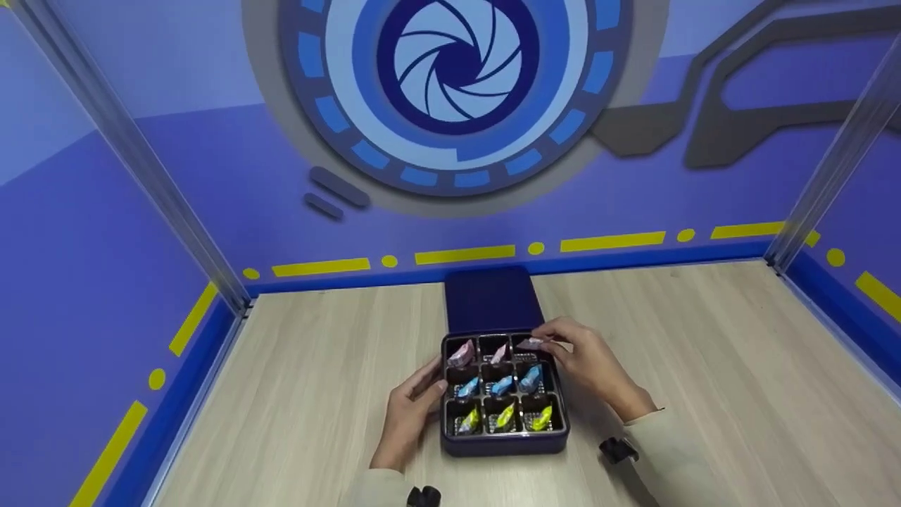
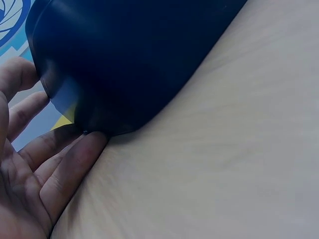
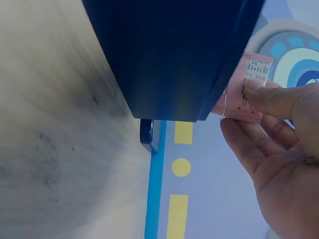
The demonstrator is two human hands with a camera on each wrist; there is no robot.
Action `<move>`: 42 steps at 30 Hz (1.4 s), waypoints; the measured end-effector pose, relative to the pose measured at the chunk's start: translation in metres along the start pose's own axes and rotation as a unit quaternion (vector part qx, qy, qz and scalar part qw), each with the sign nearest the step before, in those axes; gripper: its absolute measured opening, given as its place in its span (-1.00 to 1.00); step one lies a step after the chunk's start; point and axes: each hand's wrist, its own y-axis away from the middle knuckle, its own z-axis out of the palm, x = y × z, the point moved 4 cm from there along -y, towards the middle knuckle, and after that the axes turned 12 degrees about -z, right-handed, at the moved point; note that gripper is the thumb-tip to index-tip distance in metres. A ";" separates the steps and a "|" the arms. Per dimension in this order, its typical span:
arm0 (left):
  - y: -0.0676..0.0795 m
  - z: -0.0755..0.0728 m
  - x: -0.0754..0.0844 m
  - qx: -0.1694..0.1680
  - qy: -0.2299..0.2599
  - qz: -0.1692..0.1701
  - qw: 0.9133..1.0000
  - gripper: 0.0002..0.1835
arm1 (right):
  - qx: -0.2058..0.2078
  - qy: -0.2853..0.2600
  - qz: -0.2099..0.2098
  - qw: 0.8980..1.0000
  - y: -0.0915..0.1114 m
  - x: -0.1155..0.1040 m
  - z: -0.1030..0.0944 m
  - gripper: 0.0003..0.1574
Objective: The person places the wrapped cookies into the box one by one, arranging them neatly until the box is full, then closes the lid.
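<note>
A dark blue box (image 1: pixel 504 445) stands on the table, with a black divided tray inside. Pink packets (image 1: pixel 462 353) sit in the back row, blue packets (image 1: pixel 501 385) in the middle row and yellow-green packets (image 1: pixel 505 417) in the front row. My right hand (image 1: pixel 588 359) pinches a pink packet (image 3: pixel 241 94) between thumb and fingers, over the back right compartment. On the opposite side, my left hand (image 1: pixel 410 415) touches the box's left wall, fingers extended; in the left wrist view its fingertips meet the dark blue wall (image 2: pixel 124 59).
A flat dark blue lid (image 1: pixel 490 299) lies behind the box, near the back wall. Pale wood-grain tabletop (image 1: pixel 317 366) surrounds the box. Blue printed panels (image 1: pixel 394 232) with metal corner posts (image 1: pixel 838 162) enclose the back and sides.
</note>
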 end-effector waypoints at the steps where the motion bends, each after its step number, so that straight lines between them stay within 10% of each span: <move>1: 0.000 0.000 0.000 0.001 -0.001 0.000 1.000 -0.42 | -0.004 -0.001 -0.002 1.000 0.000 0.000 0.001 -0.68; 26: -0.001 -0.002 -0.001 0.004 0.011 -0.010 1.000 -0.42 | -0.062 0.018 -0.066 0.996 -0.006 0.004 0.006 -0.59; 42: 0.000 -0.001 0.000 0.000 0.011 -0.006 1.000 -0.42 | -0.195 0.039 -0.041 0.979 -0.022 0.006 0.005 -0.68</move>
